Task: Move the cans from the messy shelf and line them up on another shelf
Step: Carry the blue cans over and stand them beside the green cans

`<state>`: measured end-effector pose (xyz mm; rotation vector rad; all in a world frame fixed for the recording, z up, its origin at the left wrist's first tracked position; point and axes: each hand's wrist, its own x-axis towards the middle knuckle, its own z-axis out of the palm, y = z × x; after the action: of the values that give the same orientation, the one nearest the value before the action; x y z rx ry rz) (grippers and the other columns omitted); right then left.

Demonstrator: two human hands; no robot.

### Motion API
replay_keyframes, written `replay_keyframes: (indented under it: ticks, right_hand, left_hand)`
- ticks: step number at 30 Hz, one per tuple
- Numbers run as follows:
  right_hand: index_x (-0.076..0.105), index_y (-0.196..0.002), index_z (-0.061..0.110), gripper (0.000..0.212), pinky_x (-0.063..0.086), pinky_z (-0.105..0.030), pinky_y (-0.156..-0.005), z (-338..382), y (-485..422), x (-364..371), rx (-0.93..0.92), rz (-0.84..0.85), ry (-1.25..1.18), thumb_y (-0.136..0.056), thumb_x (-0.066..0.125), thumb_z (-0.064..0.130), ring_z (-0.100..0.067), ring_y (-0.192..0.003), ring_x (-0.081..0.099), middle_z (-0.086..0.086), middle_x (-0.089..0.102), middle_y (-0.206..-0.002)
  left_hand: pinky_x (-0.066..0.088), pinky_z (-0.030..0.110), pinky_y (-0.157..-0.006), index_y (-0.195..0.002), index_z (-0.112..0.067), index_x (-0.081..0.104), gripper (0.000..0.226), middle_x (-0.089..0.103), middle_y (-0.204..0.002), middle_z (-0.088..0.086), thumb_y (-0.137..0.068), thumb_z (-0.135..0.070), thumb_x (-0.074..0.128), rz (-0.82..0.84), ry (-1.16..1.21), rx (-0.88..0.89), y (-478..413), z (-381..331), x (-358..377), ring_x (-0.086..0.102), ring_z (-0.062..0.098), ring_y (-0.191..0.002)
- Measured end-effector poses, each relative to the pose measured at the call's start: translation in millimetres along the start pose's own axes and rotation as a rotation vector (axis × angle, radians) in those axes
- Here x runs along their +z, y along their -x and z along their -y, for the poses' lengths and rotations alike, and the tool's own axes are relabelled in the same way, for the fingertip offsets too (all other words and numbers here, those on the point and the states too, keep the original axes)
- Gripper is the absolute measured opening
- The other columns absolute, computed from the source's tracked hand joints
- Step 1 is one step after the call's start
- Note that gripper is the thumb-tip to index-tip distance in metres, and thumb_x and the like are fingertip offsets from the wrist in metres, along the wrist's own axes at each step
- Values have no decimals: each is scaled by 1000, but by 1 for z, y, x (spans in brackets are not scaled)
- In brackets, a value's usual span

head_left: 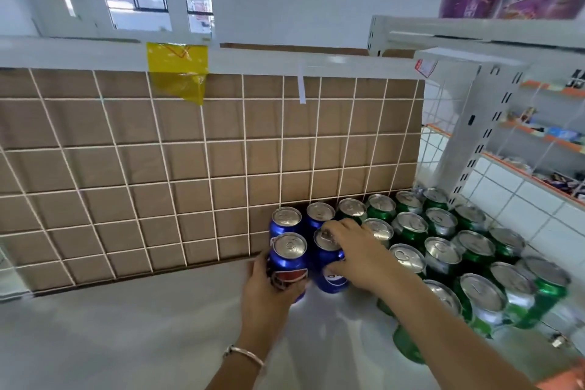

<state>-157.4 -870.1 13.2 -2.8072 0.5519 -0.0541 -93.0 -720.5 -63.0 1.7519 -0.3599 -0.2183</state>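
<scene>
— Where are the grips?

— My left grip point(269, 290) is curled round the side of a blue can point(289, 258) and holds it from the near side. My right grip point(357, 255) reaches over a second blue can point(332, 282), with its fingertips bent over the top rim and its thumb against the can's side.

— And how do those two cans stand?

— Both are upright and side by side, over the white shelf point(142, 332). They are just on the near side of two far blue cans point(286, 218), which stand against the wire grid point(158, 152). The four make a square block. I cannot tell whether the held pair rests on the shelf or hangs just off it, because my grips hide the bases.

— What is to the right?

— Green cans point(411, 226) stand upright in packed rows, running from the grid toward me, just beside the blue block. Brown cardboard point(95, 174) backs the grid, and yellow tape point(177, 70) hangs over its top rail. There is a bracelet point(243, 353) on my left wrist.
</scene>
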Motion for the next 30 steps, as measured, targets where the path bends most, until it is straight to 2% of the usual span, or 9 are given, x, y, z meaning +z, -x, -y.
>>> replay_keyframes:
  ticks: [3,8,12,16,19,21,24,28,30]
  right_hand:
    - [35,-135,25,70,44,-33,-91,-2,2,0,31,-23,-66,-78,72,40,-25,-115,48,-4,40,-127]
    - [40,-126,22,55,46,-32,-90,0,9,8,13,-100,-214,-81,71,29,-24,-112,53,-2,39,-129]
    - [40,-131,21,56,40,-22,-90,-5,12,14,17,-116,-398,-83,68,14,-18,-113,50,-1,35,-138]
    - [41,-134,17,61,31,-16,-94,-3,13,23,77,-163,-510,-79,64,4,-24,-130,38,-7,24,-146]
    - [40,-137,20,63,31,-30,-110,5,16,28,62,-265,-426,-80,63,7,-27,-140,20,-5,7,-154]
    - [47,-134,20,59,30,-37,-110,16,19,28,-5,-402,-357,-78,64,8,-26,-136,25,-5,18,-152]
    - [60,-116,19,49,36,-43,-96,43,27,31,-148,-550,-360,-69,65,7,-31,-119,44,-8,42,-137]
    - [62,-115,22,37,34,-37,-97,88,42,61,-289,-393,-325,-79,64,13,-24,-121,46,-3,49,-129]
    - [56,-123,27,35,27,-33,-107,113,47,78,-340,-219,-314,-89,59,20,-16,-129,38,5,43,-133]
  left_hand:
    - [45,22,-82,-118,-28,49,73,48,-103,-16,-57,-23,88,-44,-42,7,3,1,6,55,7,-91]
    - [44,22,-79,-121,-24,50,77,44,-95,-28,-55,-25,89,-116,-65,9,3,3,19,58,13,-95]
    - [47,30,-89,-129,-19,42,83,45,-120,0,-59,-26,87,-100,-154,5,-1,5,29,54,23,-112]
    - [42,36,-103,-135,-11,31,93,34,-130,10,-61,-23,86,-45,-179,-37,-2,7,34,45,30,-120]
    - [37,39,-108,-142,-17,20,102,28,-135,10,-62,-24,84,48,-223,-121,1,11,30,38,30,-128]
    - [35,40,-110,-143,-20,17,101,27,-137,9,-64,-21,81,88,-249,-168,4,13,23,35,30,-130]
    - [38,36,-106,-139,-22,23,93,32,-133,7,-65,-24,79,111,-253,-220,12,14,5,37,27,-127]
    - [49,36,-92,-124,-11,47,77,50,-121,14,-55,-35,71,94,-273,-224,28,23,-43,53,25,-106]
    - [47,25,-83,-121,-9,50,60,54,-113,10,-68,-24,73,61,-282,-231,37,26,-79,53,18,-93]
